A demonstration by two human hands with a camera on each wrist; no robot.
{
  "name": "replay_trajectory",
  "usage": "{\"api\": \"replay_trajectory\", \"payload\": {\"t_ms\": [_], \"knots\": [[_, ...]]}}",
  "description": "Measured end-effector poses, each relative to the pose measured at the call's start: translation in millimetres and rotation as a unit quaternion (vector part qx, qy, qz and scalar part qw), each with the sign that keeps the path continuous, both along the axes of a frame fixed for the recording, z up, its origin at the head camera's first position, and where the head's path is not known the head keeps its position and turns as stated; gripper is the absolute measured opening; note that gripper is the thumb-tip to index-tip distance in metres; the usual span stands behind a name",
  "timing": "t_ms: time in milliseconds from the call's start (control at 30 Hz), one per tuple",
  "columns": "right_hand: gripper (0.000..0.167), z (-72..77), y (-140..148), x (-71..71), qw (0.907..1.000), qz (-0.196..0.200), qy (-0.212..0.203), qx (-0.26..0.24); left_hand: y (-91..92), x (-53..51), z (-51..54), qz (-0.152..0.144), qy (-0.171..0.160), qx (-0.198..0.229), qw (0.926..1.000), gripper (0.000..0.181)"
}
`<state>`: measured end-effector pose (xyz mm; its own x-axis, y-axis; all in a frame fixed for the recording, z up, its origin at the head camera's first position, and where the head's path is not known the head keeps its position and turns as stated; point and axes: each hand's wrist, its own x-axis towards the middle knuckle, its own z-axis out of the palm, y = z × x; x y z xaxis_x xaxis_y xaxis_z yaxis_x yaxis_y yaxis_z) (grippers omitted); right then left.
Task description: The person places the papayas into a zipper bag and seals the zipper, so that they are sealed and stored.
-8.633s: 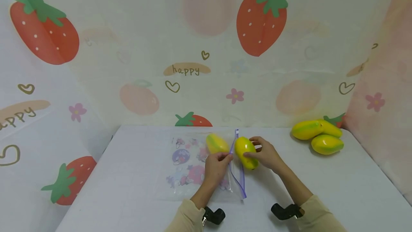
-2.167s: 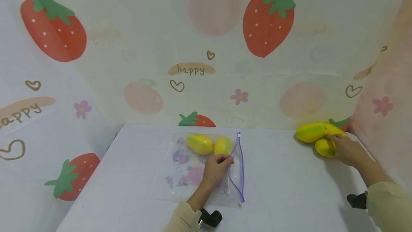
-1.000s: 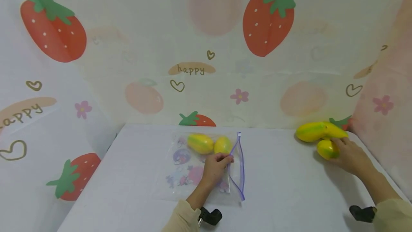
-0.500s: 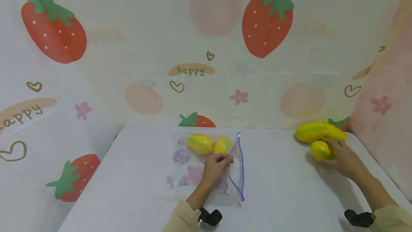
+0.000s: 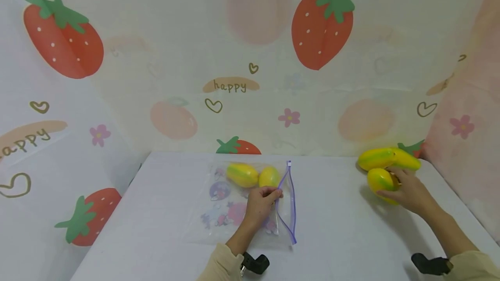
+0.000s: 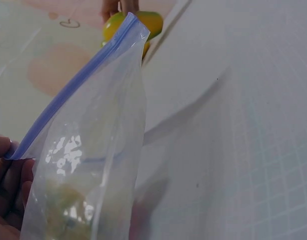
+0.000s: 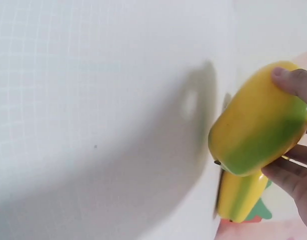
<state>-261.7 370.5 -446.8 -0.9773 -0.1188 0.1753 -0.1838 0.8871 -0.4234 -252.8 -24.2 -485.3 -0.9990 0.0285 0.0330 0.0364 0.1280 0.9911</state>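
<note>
Right hand holds one mango, fingers covering part, in front of two loose mangoes, table back right. Left hand pinches zip bag mouth, partly hiding one of two bagged mangoes; cropped in left wrist view.

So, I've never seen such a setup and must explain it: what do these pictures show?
There's no machine here, just a bare-handed person. The wide views come from a camera worn on the head; the two close ones from a camera on each wrist. On the white table lies a clear printed bag with two yellow-green fruits inside. The left hand pinches its purple edge. The right hand grips another fruit, and two more fruits lie behind it.
</note>
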Motion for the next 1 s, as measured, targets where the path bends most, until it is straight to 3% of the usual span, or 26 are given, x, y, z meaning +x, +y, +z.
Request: {"api": "replay_trajectory", "payload": {"t_ms": [233, 1000], "knots": [[0.067, 3.7, -10.9, -1.0, 0.9992, 0.018, 0.028, -0.024, -1.1, 0.6, -1.2, -0.002, 0.002, 0.003, 1.0, 0.023], [0.07, 18.1, -49.7, 1.3, 0.992, 0.03, -0.047, -0.113, -0.7, 0.9, -1.7, -0.001, -0.002, 0.008, 1.0, 0.023]]}}
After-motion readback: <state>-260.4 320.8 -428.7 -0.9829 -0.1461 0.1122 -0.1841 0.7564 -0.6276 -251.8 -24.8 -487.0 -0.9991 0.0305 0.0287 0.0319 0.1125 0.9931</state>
